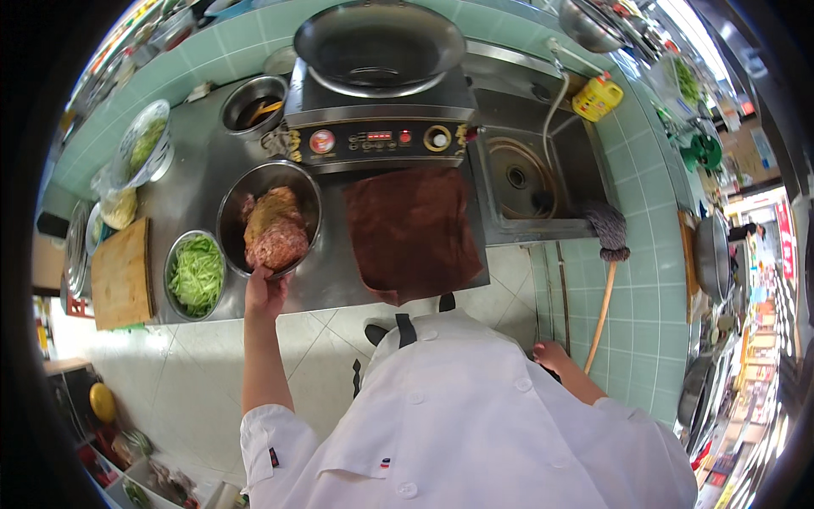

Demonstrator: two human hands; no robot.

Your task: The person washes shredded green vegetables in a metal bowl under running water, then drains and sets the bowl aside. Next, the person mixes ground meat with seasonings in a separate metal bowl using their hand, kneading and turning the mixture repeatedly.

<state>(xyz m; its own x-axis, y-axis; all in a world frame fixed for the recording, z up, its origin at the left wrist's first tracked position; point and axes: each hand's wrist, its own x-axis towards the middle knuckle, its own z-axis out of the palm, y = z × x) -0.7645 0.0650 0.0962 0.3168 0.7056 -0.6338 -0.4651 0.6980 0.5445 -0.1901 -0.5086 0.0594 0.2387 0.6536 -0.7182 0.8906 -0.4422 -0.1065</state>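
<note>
My left hand (266,292) grips the near rim of a stainless steel bowl (306,191), its thumb over the edge. Inside the bowl lies a mound of minced meat (276,232), with a brownish-yellow layer over part of its top. Left of it, an oval metal bowl (220,289) full of shredded green vegetable (196,273) stands near the counter's front edge. A brown cloth (412,232) is spread flat to the right, below the cooker. My right hand (552,356) hangs low at my right side, away from the counter; its fingers are partly hidden.
A wok (381,48) sits on an induction cooker (381,139) with a lit display. Behind the meat stands a pot of dark liquid (245,114). A wooden cutting board (121,273) is at left. Right are a sink (582,159), a yellow jug (596,98) and a brush-headed mop (609,232).
</note>
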